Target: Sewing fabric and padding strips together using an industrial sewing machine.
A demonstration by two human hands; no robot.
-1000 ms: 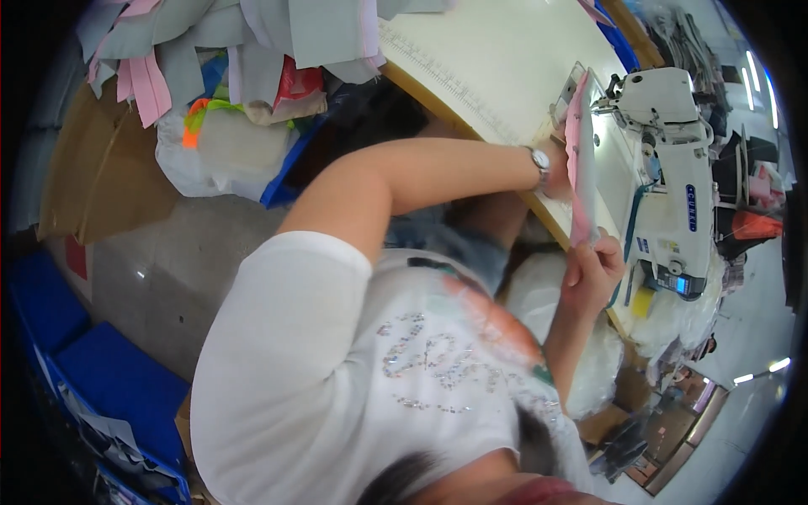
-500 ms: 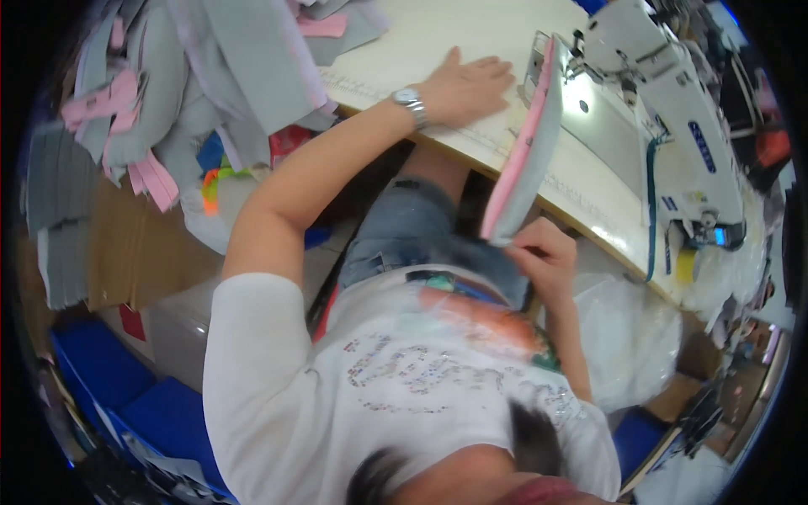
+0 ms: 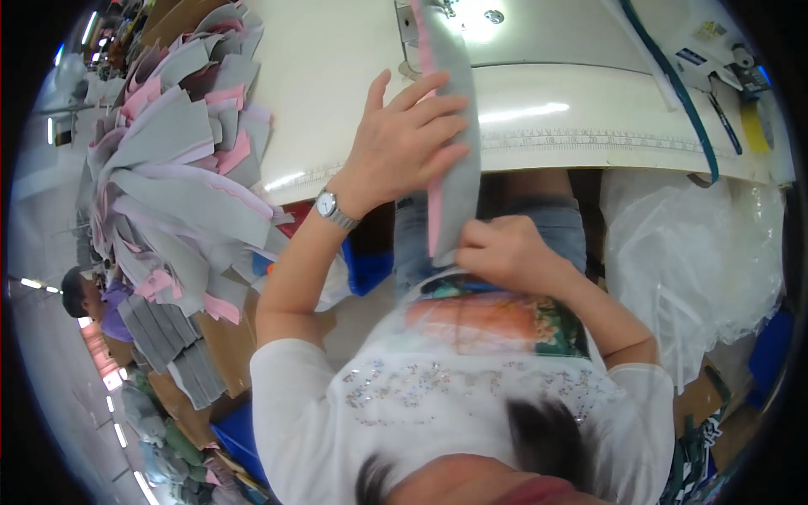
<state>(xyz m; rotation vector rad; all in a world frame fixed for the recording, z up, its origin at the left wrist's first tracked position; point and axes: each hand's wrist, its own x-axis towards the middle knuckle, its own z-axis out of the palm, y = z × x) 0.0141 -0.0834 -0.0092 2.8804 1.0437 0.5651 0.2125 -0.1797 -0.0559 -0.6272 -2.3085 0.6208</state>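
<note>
A long grey strip with a pink edge runs from beside the sewing machine's metal bed down over the table's front edge toward my lap. My left hand lies with fingers spread at the strip's left side, fingertips touching its pink edge, a watch on the wrist. My right hand pinches the strip's lower end with curled fingers, just above my shirt. The machine's foot at the top is partly cut off and glared.
A white table with a printed ruler fronts me. Grey and pink cut pieces pile at left, near a person in purple. Clear plastic bags hang at right, below scissors-like tools and a dark green cord.
The view has swung round to face the table squarely. My left hand has moved from the table onto the strip's edge. My right hand still holds the lower end, now more centred.
</note>
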